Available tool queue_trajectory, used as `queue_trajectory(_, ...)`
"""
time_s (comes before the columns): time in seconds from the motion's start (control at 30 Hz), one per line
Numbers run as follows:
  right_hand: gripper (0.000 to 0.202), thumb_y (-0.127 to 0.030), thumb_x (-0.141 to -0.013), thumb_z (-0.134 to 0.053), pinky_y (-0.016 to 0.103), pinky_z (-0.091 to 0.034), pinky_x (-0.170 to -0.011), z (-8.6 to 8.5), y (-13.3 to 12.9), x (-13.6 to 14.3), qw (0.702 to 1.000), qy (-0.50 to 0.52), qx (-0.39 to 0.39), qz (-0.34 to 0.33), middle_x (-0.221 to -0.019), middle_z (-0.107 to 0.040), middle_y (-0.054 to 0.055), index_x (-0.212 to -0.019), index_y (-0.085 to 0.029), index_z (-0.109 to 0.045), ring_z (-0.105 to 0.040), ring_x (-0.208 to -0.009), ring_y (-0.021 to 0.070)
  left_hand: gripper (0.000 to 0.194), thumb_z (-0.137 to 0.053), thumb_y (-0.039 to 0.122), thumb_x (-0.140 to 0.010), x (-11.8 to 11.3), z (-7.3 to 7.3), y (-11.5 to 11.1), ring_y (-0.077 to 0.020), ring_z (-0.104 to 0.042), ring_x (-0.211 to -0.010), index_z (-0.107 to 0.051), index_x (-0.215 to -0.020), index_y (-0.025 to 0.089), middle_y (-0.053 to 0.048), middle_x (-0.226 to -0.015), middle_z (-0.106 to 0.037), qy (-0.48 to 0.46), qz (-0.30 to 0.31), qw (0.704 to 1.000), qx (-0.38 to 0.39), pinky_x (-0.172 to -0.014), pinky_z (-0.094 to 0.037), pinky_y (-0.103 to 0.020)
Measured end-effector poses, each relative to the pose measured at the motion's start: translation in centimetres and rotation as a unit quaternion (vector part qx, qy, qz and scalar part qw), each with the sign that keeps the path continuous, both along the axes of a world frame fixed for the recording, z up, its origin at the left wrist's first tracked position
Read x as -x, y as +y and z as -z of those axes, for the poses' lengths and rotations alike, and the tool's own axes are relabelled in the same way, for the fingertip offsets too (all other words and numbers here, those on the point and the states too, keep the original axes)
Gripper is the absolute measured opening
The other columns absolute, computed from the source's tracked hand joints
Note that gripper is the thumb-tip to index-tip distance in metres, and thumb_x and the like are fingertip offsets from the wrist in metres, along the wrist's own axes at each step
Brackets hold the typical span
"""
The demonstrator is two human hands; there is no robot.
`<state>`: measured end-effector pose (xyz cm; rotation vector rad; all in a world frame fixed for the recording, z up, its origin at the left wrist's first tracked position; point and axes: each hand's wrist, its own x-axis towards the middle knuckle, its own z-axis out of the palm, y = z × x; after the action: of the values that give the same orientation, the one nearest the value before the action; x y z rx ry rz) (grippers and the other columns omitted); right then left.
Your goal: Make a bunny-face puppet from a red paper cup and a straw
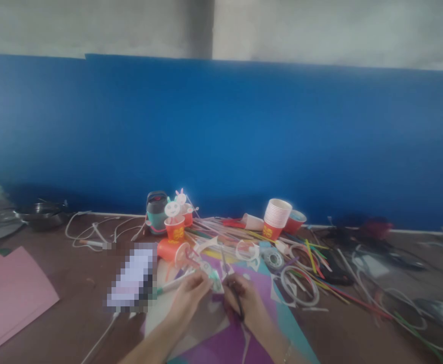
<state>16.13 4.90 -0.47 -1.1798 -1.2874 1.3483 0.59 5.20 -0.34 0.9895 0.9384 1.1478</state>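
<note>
My left hand (193,292) is closed, its fingertips pinching a small white paper cutout (217,284) with some green on it. My right hand (249,298) grips a pair of scissors (223,260) with dark handles, the blades pointing away from me beside the cutout. Whether the blades touch the paper is too blurred to tell. Beneath both hands lie sheets of purple and teal paper (261,328). Just beyond my left hand an orange paper cup (170,251) lies on its side. Behind it stands a red paper cup (175,230) with a white animal-face cutout (172,208) rising from it.
A phone (132,275) with a cable lies left, near pink paper (14,306). Stacked paper cups (276,217) stand at the back right. Coloured pipe cleaners, a tape roll (273,259) and a white coil (300,286) are scattered right. A blue wall panel (221,136) bounds the table.
</note>
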Motion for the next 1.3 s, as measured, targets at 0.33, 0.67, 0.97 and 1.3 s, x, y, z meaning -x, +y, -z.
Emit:
queue_trajectory(0.33, 0.052, -0.067, -0.061, -0.07, 0.018, -0.031, -0.03, -0.6, -0.3, -0.2, 0.998, 0.04, 0.027, -0.045, -0.037, -0.046, -0.008, -0.072, -0.019, -0.051, -0.042, -0.029, 0.0081, 0.034, -0.069, 0.047, -0.072, -0.1, 0.0, 0.2, -0.0144, -0.043, -0.062, -0.058, -0.06, 0.017, 0.002, -0.06, -0.05, 0.081, -0.028, 0.996, -0.034, -0.061, -0.033, -0.025)
queue_trajectory(0.67, 0.05, -0.067, -0.06, -0.064, 0.019, -0.03, -0.031, -0.1, 0.3, -0.6, 0.998, 0.051, 0.023, -0.018, -0.035, -0.049, -0.005, -0.067, -0.019, -0.05, -0.042, -0.028, 0.0094, 0.03, -0.064, 0.043, -0.073, -0.2, -0.4, -0.1, -0.0145, -0.041, -0.058, -0.055, -0.058, 0.018, 0.002, -0.057, -0.047, 0.101, -0.003, 0.993, -0.054, -0.057, -0.03, -0.026)
queue_trajectory(0.97, 0.017, -0.034, -0.063, -0.058, 0.018, -0.029, -0.032, 1.9, 1.3, -1.8, 0.998, -0.051, 0.029, -0.029, -0.039, -0.046, -0.008, -0.068, -0.02, -0.049, -0.043, -0.031, 0.0097, 0.022, -0.06, 0.012, -0.067, 0.5, -0.4, 0.1, -0.0256, -0.051, -0.073, -0.052, -0.05, 0.024, -0.005, -0.066, -0.055, 0.327, -0.092, 0.908, -0.246, -0.076, -0.035, -0.037)
queue_trajectory(1.3, 0.008, -0.024, -0.067, -0.056, 0.021, -0.024, -0.041, -0.2, 0.0, -1.7, 0.986, -0.138, -0.083, -0.046, -0.046, -0.041, -0.007, -0.064, -0.019, -0.05, -0.034, -0.043, 0.0078, 0.015, -0.057, 0.021, -0.082, 0.2, -1.6, -0.5, -0.0269, -0.057, -0.08, -0.068, -0.073, 0.023, -0.008, -0.079, -0.066, 0.369, -0.032, 0.877, -0.307, -0.076, -0.039, -0.036)
